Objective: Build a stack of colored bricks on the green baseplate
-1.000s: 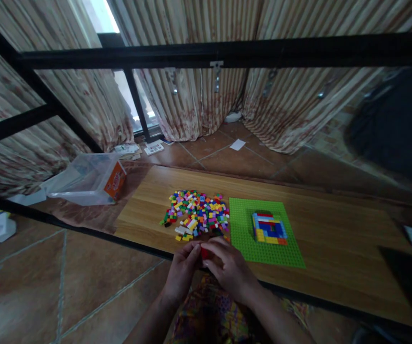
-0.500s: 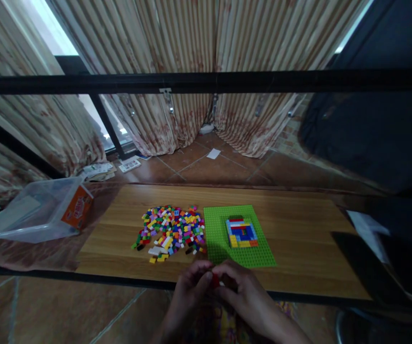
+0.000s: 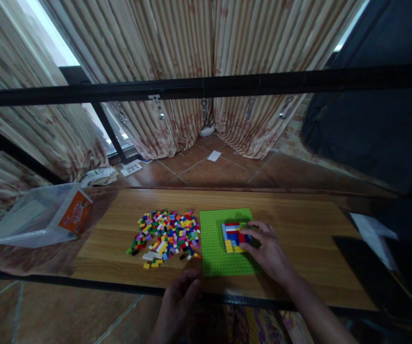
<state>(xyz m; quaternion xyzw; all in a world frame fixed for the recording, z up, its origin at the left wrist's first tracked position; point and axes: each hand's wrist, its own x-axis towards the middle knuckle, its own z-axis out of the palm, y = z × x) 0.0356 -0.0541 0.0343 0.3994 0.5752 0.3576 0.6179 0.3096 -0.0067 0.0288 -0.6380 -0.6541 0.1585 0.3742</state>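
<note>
A square of multicoloured building bricks is stacked on the green baseplate. Reaching over its right side, my right hand pinches a red brick between thumb and fingers at the middle of the square. The hand covers the square's right edge, and I cannot tell whether the red brick is pressed down. By the table's front edge, left of the baseplate's near corner, my left hand rests with fingers loosely curled and thumb apart, and nothing shows in it.
Loose bricks lie in a pile on the wooden table, left of the baseplate. Beyond the table's left end is a clear plastic box with an orange label. A black rail crosses in front of the curtains.
My hands have parted. The right one has carried the red brick from the table's front edge onto the brick square; the left has let go and drawn back slightly left.
</note>
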